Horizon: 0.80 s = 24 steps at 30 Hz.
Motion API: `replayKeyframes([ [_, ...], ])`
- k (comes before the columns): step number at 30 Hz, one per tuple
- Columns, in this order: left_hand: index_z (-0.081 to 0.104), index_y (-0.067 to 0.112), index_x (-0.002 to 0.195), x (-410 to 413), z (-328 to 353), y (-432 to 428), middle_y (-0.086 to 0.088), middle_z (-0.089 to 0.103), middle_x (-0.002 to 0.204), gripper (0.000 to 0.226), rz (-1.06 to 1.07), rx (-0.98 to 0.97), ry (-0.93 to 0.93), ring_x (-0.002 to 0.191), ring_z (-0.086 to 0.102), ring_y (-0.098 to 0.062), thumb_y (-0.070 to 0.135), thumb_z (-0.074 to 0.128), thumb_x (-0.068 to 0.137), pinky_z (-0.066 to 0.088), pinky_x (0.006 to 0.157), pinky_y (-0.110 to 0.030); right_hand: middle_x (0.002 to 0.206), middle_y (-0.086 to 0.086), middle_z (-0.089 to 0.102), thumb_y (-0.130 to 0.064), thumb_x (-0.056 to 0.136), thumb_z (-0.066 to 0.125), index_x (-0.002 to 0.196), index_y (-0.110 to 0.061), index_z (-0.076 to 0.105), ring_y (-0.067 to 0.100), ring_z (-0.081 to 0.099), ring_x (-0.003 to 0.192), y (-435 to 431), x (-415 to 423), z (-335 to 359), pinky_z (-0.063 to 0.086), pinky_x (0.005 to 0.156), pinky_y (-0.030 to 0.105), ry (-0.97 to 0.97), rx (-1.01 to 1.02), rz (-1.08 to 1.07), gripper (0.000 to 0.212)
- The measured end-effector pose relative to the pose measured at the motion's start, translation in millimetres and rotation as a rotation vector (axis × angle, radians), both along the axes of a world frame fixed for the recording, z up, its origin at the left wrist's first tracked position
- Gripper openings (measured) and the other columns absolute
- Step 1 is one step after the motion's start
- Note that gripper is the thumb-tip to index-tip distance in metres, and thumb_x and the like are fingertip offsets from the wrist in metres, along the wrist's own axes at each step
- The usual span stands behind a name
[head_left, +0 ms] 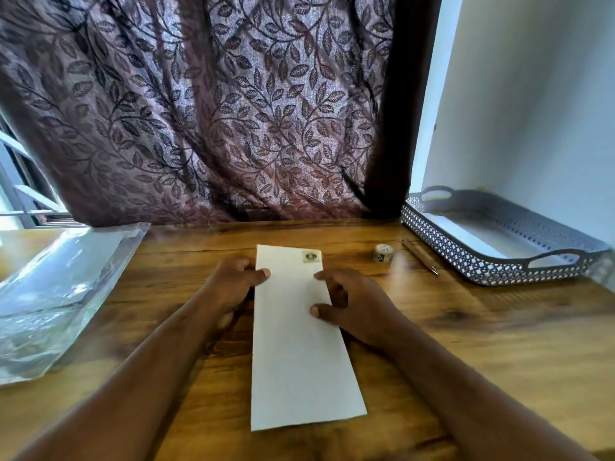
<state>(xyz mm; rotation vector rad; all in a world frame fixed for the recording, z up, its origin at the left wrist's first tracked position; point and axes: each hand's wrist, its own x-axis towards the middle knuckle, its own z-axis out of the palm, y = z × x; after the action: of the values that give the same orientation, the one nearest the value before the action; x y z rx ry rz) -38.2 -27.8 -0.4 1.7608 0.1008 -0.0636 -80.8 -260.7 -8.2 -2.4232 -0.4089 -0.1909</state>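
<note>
Your left hand [233,286] pinches the white envelope [299,354] at its nine o'clock edge, your right hand [354,306] at three; it seems held just above the mid-table [499,344]. Keep thumbs light.

on the table [466,344] i see the envelope [299,354] in the middle with a stamp [312,256] at its far right corner, plastic sleeves [60,287] to its left, and a tape roll [383,252], pen [421,257] and tray [499,261] off to its right.
</note>
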Motion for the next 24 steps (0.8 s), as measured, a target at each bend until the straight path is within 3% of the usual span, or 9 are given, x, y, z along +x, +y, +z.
replayKeyframes([
  [3, 0.071, 0.009, 0.105, 0.6, 4.9, 0.1, -0.009, 0.077, 0.103, 0.012, 0.152, -0.151, -0.056, 0.093, 0.074, -0.03, 0.013, 0.063, 0.097, 0.057, 0.09, -0.053, 0.116, -0.007, 0.072, -0.048, 0.076, 0.081, 0.132, -0.026, 0.058, 0.012, 0.071, 0.098, -4.1, -3.3, 2.8, 0.06, 0.088, 0.042, 0.165, 0.406, -0.061, 0.064],
  [5, 0.069, 0.01, 0.096, -0.1, 9.1, -1.4, -0.011, 0.075, 0.099, 0.007, 0.249, -0.215, -0.07, 0.089, 0.072, -0.03, 0.012, 0.062, 0.097, 0.059, 0.084, -0.049, 0.107, -0.003, 0.077, -0.041, 0.082, 0.079, 0.12, -0.021, 0.066, 0.016, 0.075, 0.094, -8.4, -7.1, 7.2, 0.061, 0.086, 0.047, 0.32, 0.54, -0.021, 0.044],
  [7, 0.067, 0.01, 0.093, -0.3, 10.8, -2.1, -0.012, 0.074, 0.097, 0.006, 0.324, -0.271, -0.082, 0.087, 0.071, -0.03, 0.011, 0.062, 0.097, 0.059, 0.082, -0.047, 0.099, -0.002, 0.078, -0.029, 0.089, 0.076, 0.111, -0.022, 0.068, 0.017, 0.075, 0.084, -10.4, -18.7, 12.9, 0.062, 0.072, 0.04, 0.423, 0.557, 0.006, 0.025],
  [9, 0.067, 0.008, 0.096, 1.3, 8.7, -0.7, -0.013, 0.074, 0.1, 0.006, 0.352, -0.313, -0.086, 0.09, 0.072, -0.03, 0.012, 0.062, 0.097, 0.059, 0.084, -0.047, 0.096, 0.002, 0.078, -0.023, 0.091, 0.074, 0.111, -0.022, 0.065, 0.02, 0.071, 0.07, -11.7, -28.1, 14.8, 0.052, 0.049, 0.029, 0.468, 0.553, 0.0, 0.022],
  [11, 0.066, 0.009, 0.106, 0.3, 7.8, -4.5, -0.013, 0.074, 0.107, 0.012, 0.306, -0.36, -0.08, 0.096, 0.071, -0.03, 0.016, 0.06, 0.099, 0.058, 0.085, -0.047, 0.093, 0.005, 0.078, -0.022, 0.092, 0.073, 0.111, -0.019, 0.064, 0.023, 0.063, 0.06, -13.4, -30.9, 13.2, 0.044, 0.042, 0.027, 0.462, 0.557, -0.06, 0.021],
  [14, 0.064, 0.017, 0.118, -9.7, 6.1, -21.4, -0.006, 0.075, 0.109, 0.019, 0.128, -0.394, -0.048, 0.1, 0.071, -0.025, 0.023, 0.054, 0.102, 0.058, 0.076, -0.042, 0.089, 0.006, 0.076, -0.025, 0.093, 0.072, 0.102, -0.015, 0.065, 0.02, 0.058, 0.049, -17.6, -25.8, 12.3, 0.047, 0.043, 0.03, 0.362, 0.569, -0.233, 0.015],
  [18, 0.062, 0.018, 0.122, -26.9, 1.4, -45.9, -0.004, 0.075, 0.114, 0.024, -0.116, -0.368, -0.024, 0.101, 0.073, -0.023, 0.013, 0.057, 0.099, 0.059, 0.08, -0.042, 0.099, 0.009, 0.073, -0.021, 0.094, 0.07, 0.105, -0.012, 0.063, 0.022, 0.073, 0.059, -27.1, -20.3, 11.4, 0.064, 0.065, 0.042, 0.321, 0.679, -0.339, 0.016],
  [21, 0.061, 0.017, 0.123, -31.0, 2.0, -58.5, -0.002, 0.076, 0.112, 0.025, -0.106, -0.352, -0.073, 0.1, 0.074, -0.021, 0.011, 0.058, 0.099, 0.06, 0.077, -0.04, 0.105, 0.013, 0.072, -0.014, 0.097, 0.064, 0.11, -0.007, 0.062, 0.026, 0.077, 0.069, -40.7, -19.7, 10.6, 0.063, 0.077, 0.051, 0.368, 0.792, -0.339, 0.015],
  [24, 0.06, 0.017, 0.125, -33.1, 6.5, -69.4, -0.002, 0.076, 0.111, 0.025, -0.113, -0.371, -0.111, 0.099, 0.074, -0.021, 0.015, 0.057, 0.099, 0.061, 0.075, -0.04, 0.095, 0.016, 0.074, -0.01, 0.097, 0.062, 0.108, -0.005, 0.063, 0.028, 0.077, 0.068, -55.6, -23.6, 14.4, 0.064, 0.076, 0.048, 0.34, 0.719, -0.348, 0.012],
])
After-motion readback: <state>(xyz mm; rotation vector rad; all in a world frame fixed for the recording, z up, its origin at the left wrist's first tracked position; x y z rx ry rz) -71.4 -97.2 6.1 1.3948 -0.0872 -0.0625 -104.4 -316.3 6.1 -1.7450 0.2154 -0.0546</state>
